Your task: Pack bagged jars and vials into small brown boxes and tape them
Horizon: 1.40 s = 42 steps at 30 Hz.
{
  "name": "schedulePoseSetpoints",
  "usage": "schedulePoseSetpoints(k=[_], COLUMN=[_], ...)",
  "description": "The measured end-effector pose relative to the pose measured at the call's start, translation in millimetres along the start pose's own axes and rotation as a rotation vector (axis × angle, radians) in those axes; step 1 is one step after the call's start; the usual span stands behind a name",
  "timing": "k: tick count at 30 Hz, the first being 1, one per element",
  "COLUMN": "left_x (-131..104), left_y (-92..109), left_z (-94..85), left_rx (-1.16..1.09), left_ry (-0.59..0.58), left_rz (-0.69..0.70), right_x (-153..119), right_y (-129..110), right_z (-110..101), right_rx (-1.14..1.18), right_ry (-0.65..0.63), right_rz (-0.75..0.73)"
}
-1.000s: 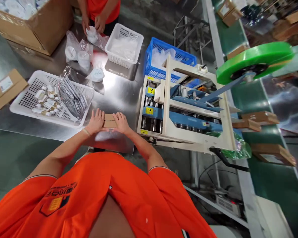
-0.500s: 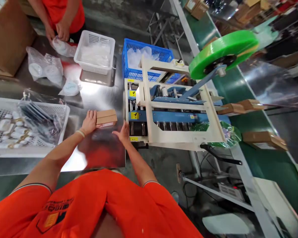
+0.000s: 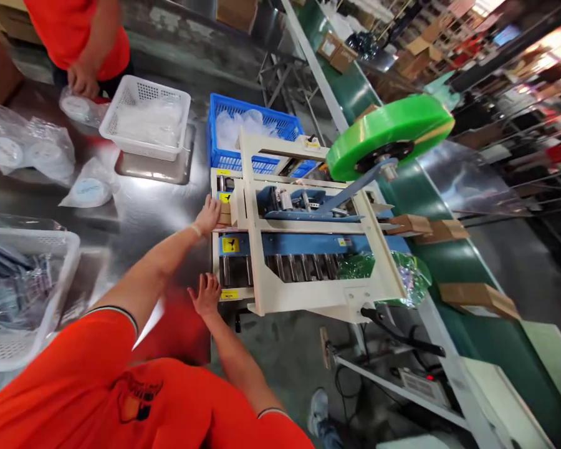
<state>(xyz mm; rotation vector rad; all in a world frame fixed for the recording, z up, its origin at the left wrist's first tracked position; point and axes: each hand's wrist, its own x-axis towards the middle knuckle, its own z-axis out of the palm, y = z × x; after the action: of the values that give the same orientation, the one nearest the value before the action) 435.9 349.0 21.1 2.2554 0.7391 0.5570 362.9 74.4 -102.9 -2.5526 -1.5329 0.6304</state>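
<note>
My left hand (image 3: 209, 215) is at the infeed of a carton-taping machine (image 3: 290, 234), closed against the end of a small cardboard box (image 3: 225, 215). Only a short part of this box shows between my fingers and the machine's cream frame. Lower down, my right hand (image 3: 207, 294) is open with its fingers spread at the table's edge, by the machine's lower rail and a yellow label (image 3: 229, 294). Nothing is in it. A large green roll of tape (image 3: 388, 137) is mounted above the machine.
A white basket of clear bags (image 3: 144, 146) and bagged round items (image 3: 90, 190) are on the metal table (image 3: 144, 212). Another white basket (image 3: 72, 262) stands at left. Behind the machine is a blue crate (image 3: 210, 131). Boxes (image 3: 479, 296) lie on the green conveyor (image 3: 477, 246). A co-worker's hand (image 3: 81, 80) holds a bag.
My left hand has moved the box from the tabletop right and into the machine's infeed. My right hand stays near the infeed's lower corner. The camera view has swung right.
</note>
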Motion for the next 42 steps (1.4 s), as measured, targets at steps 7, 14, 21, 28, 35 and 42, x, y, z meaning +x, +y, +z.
schedulePoseSetpoints(k=[7, 14, 21, 28, 35, 42], left_x=[-66, -307, -493, -565, -575, -562], left_y=[48, -27, -151, -239, -215, -113], left_z=[10.8, -193.4, -431.6, -469.8, -512.5, -424.3], left_rx=[0.059, 0.250, 0.421, 0.347, 0.377, 0.104], left_ry=[-0.003, 0.609, 1.155, 0.656, 0.794, 0.543], left_rz=[-0.119, -0.332, -1.145, -1.114, -1.071, -0.276], right_x=[-1, 4, 11, -2, -7, -60], right_y=[14, 21, 14, -35, -143, -196], right_z=[0, 2, -7, -12, -58, -165], right_rx=[0.019, 0.160, 0.157, 0.200, 0.387, 0.135], right_ry=[0.067, 0.294, 0.445, 0.550, 0.387, 0.749], right_rz=[-0.005, -0.054, -0.061, 0.046, -0.163, -0.709])
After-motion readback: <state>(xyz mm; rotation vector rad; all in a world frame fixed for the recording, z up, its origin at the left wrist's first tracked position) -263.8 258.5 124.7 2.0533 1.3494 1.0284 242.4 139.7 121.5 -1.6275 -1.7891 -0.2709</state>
